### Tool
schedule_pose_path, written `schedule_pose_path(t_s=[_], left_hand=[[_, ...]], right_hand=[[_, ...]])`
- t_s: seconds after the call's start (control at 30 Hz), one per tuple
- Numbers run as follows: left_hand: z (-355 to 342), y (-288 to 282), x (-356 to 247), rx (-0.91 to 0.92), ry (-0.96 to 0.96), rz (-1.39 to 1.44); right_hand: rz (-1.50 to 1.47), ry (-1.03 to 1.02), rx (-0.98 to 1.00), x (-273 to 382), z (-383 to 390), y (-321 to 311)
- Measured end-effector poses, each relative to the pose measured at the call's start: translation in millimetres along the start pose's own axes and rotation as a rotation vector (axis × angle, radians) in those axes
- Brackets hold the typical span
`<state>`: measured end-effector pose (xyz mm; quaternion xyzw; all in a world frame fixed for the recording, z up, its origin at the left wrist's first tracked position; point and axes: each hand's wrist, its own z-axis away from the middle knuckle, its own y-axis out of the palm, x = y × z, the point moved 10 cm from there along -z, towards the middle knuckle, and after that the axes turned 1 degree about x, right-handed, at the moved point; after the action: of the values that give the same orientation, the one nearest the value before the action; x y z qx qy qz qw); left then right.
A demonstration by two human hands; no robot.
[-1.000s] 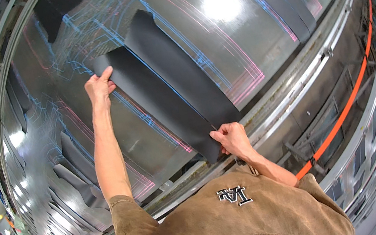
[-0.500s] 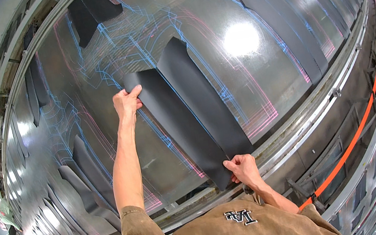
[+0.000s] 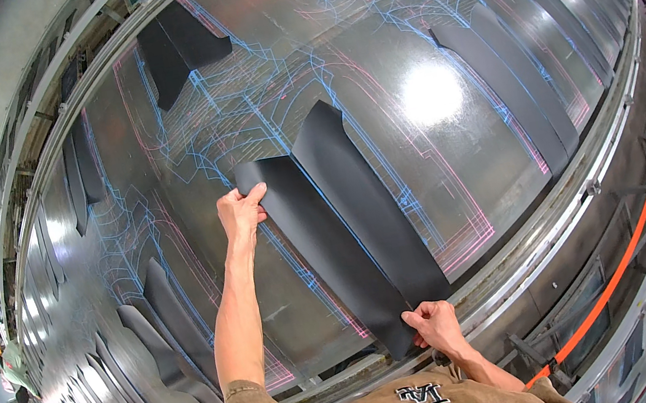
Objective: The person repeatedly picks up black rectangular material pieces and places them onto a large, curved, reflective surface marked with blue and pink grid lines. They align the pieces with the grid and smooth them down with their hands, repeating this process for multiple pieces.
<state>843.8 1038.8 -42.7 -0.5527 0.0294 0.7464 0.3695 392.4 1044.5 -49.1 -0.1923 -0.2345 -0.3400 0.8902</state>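
Observation:
My left hand (image 3: 243,208) pinches the upper left corner of a long dark grey flexible sheet (image 3: 319,253) lying at an angle across a shiny metal table (image 3: 460,153) marked with blue and pink pattern lines. My right hand (image 3: 433,321) grips that sheet at its lower end, near the table's front edge. A second dark grey piece (image 3: 366,203) lies alongside on the right, with a narrow blue-lined seam between them; whether they join at the bottom I cannot tell.
More dark pieces (image 3: 509,85) lie along the table to the right, behind (image 3: 185,41) and to the left (image 3: 153,358). Metal rails (image 3: 594,186) and an orange strip (image 3: 622,254) run along the near side. A person in green (image 3: 13,364) is partly visible at far left.
The whole view has shifted, with the table and sheets appearing lower and farther right, showing more of the back. Both hands keep their grip, and the sheet shows little movement against the lines.

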Motion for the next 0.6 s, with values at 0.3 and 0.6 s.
schedule_pose_path(t_s=[0.3,0.6], left_hand=[[2.4,0.2,-0.5,-0.015,0.000,0.010],[2.5,-0.5,-1.3,-0.042,0.027,-0.034]], right_hand=[[0.002,0.004,0.013,-1.6,-0.8,0.0],[0.016,-0.013,-0.001,1.3,-0.2,-1.0]])
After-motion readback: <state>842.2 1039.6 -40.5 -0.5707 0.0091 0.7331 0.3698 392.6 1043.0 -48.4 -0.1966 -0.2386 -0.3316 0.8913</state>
